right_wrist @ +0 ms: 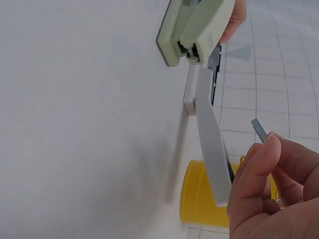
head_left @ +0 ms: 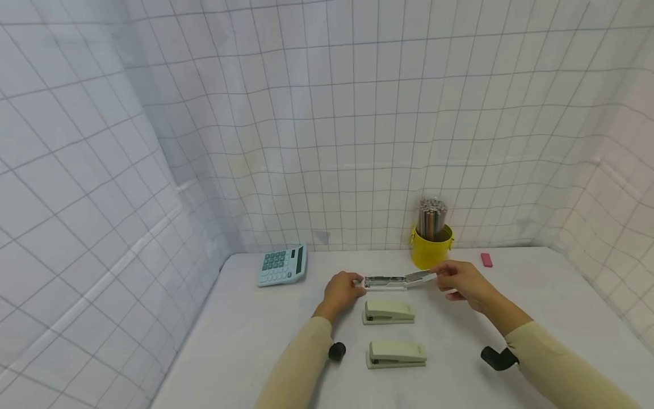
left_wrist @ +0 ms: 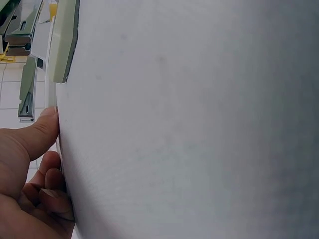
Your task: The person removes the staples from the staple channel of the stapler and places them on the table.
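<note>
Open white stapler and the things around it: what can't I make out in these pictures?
Open white stapler, head view: left end partly covered by the left hand.
Small grey strip, right wrist view: lower end hidden by the right hand.
Calculator, head view: key markings too small.
Pencils, head view: lower ends hidden by the yellow bucket.

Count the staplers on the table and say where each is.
3. The white stapler lies opened out between the left hand and right hand; nearer the person is a closed pale green stapler, and nearest, a second pale green stapler.
</note>
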Motion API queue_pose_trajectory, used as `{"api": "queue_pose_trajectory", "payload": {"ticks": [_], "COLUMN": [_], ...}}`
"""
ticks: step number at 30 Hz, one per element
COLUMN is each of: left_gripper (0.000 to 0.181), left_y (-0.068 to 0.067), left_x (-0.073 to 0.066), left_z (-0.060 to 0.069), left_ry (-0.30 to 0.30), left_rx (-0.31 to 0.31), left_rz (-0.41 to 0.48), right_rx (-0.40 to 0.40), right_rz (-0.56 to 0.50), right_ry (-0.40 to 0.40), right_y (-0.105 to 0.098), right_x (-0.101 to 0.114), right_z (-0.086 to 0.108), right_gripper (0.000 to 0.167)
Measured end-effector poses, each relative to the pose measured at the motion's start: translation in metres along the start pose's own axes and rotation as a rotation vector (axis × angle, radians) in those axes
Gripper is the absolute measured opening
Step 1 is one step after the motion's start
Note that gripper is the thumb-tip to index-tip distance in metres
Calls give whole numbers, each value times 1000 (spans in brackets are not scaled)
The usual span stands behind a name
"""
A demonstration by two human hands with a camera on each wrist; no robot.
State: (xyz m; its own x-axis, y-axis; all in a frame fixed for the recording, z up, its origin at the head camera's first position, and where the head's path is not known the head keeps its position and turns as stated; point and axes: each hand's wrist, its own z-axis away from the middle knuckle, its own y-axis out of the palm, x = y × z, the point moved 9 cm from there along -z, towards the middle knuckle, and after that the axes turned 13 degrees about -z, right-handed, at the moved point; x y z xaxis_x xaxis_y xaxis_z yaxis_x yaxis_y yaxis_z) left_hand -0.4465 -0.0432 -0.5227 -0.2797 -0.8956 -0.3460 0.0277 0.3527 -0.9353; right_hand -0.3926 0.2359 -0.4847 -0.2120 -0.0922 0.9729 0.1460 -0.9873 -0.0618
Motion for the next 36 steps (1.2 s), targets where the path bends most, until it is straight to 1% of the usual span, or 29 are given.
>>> {"api": "queue_pose_trajectory", "payload": {"ticks": [4,9,11,16,19,24,29,32,36], "left_gripper": [31,33,33,34,34,34,34,34,35], "left_y": [-2,-3,-3,-4,-2,0,-1,0,0], "left_x": [-1,4,5,2,1,0,-1,-1,0], "left_z": [2,4,4,3,2,0,0,0,1], "left_ry": [15,-21,-26,-9,-12,-20,-13,-20,-25], "left_rx": [-14,5,7,2,10,15,14,20,25], "left_rz": [1,-3,-9,-8,-3,-1,-10,-13,-9], "right_rx": [-20,-27,-33,-60,-70,-80,-96,-100,-118], "right_rz": [-24,-83,-108,-146,-136,-78,-28,22,55], "right_ry": [59,120,132,150,163,147,137,136,147], "right_y": [-14,-18,-19,-22,-22,-20,-20,-21,-22], "right_x": [-22,-47,-54,-64,-67,-67,-64,-63,-63], "right_z": [9,10,8,1,-1,-5,-3,-2,-1], "right_gripper": [33,36,37,35,34,32,31,30,30]}}
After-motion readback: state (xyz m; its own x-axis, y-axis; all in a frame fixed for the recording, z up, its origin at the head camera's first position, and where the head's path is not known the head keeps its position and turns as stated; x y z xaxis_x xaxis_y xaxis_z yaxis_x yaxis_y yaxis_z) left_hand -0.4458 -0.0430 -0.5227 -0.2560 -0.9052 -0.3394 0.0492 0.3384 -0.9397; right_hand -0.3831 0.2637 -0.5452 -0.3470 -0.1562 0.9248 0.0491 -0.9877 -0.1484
